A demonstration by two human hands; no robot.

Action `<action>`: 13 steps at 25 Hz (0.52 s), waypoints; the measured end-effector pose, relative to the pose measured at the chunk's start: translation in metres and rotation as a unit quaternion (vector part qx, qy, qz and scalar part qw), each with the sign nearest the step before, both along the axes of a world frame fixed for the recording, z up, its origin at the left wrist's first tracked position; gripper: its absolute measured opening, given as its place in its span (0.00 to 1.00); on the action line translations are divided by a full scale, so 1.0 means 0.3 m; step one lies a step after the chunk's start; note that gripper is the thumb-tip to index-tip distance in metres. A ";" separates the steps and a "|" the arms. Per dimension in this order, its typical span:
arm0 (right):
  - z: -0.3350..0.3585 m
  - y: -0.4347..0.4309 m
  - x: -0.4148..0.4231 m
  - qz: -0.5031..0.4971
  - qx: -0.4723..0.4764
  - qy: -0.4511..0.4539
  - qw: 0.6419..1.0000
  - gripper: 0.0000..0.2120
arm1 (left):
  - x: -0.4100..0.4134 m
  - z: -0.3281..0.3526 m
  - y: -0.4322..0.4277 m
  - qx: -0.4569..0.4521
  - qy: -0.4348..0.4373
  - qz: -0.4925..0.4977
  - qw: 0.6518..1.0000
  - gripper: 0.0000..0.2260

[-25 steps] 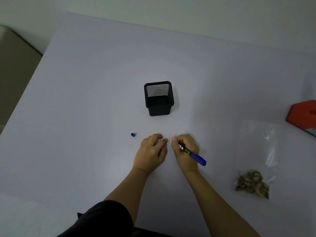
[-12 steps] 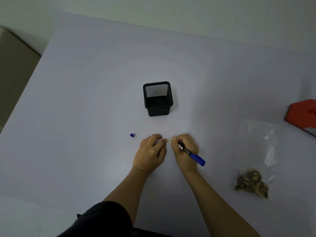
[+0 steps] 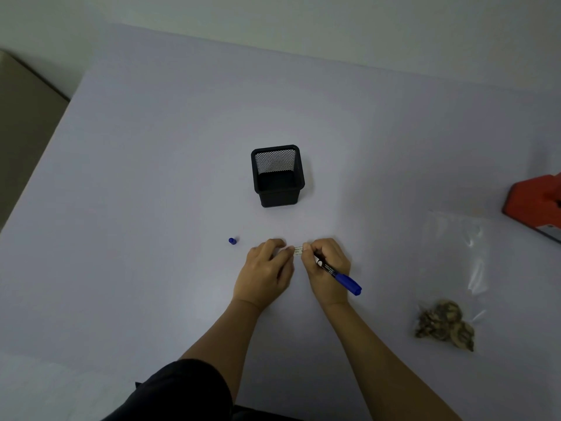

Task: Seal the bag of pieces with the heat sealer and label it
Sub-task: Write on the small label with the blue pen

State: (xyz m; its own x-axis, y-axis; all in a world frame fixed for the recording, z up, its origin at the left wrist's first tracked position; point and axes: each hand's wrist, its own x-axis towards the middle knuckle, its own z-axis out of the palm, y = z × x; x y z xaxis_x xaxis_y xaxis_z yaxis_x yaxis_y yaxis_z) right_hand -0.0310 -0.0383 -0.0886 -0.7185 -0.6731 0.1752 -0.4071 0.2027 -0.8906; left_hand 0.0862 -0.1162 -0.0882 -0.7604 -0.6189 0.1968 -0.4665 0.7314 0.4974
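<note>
A small white label (image 3: 298, 251) lies on the table between my two hands. My left hand (image 3: 265, 273) holds its left end down with curled fingertips. My right hand (image 3: 327, 268) grips a blue marker (image 3: 340, 277), tip at the label, its blue end pointing back right. The marker's blue cap (image 3: 232, 240) lies to the left of my left hand. A clear plastic bag (image 3: 453, 268) with brown pieces (image 3: 443, 325) at its near end lies flat at the right. The orange heat sealer (image 3: 535, 205) sits at the right edge, cut off by the frame.
A black mesh pen holder (image 3: 277, 176) stands upright behind my hands in the middle of the white table (image 3: 151, 177). The table's left edge runs diagonally at the far left, with a beige surface (image 3: 21, 117) beyond it.
Both hands stay at the label with the marker; nothing has visibly moved apart from a slight shift of the camera view.
</note>
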 end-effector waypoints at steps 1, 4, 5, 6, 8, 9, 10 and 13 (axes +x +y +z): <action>0.001 0.000 0.000 -0.001 -0.002 0.000 1.000 0.12 | 0.001 -0.001 0.000 0.001 -0.001 0.000 1.000 0.11; 0.002 -0.001 0.000 -0.002 -0.008 -0.002 1.000 0.12 | 0.002 -0.002 0.002 0.002 -0.006 -0.001 1.000 0.11; 0.003 -0.001 0.000 -0.002 -0.008 0.001 1.000 0.12 | 0.002 -0.002 0.002 0.001 -0.008 -0.001 1.000 0.11; 0.005 0.000 0.001 -0.001 -0.008 0.003 1.000 0.12 | 0.003 -0.003 0.001 0.002 -0.008 -0.001 1.000 0.11; 0.008 0.001 0.001 -0.004 -0.010 0.000 1.000 0.12 | 0.002 -0.002 0.001 0.003 -0.005 0.000 1.000 0.11; 0.010 0.002 0.001 -0.006 -0.011 -0.005 1.000 0.12 | 0.002 -0.002 0.002 0.002 -0.004 0.000 1.000 0.12; 0.010 0.003 0.000 -0.009 -0.011 -0.006 1.000 0.12 | 0.001 -0.002 0.002 0.000 -0.003 -0.001 1.000 0.12; 0.010 0.001 0.000 -0.003 -0.009 -0.005 1.000 0.12 | 0.001 -0.002 0.002 0.000 -0.003 -0.001 1.000 0.11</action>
State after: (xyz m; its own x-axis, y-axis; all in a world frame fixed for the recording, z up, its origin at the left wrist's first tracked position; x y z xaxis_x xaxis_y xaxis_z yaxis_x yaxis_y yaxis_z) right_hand -0.0310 -0.0379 -0.0855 -0.7241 -0.6658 0.1800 -0.3969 0.1888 -0.8982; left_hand 0.0865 -0.1156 -0.0889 -0.7632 -0.6170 0.1916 -0.4682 0.7325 0.4942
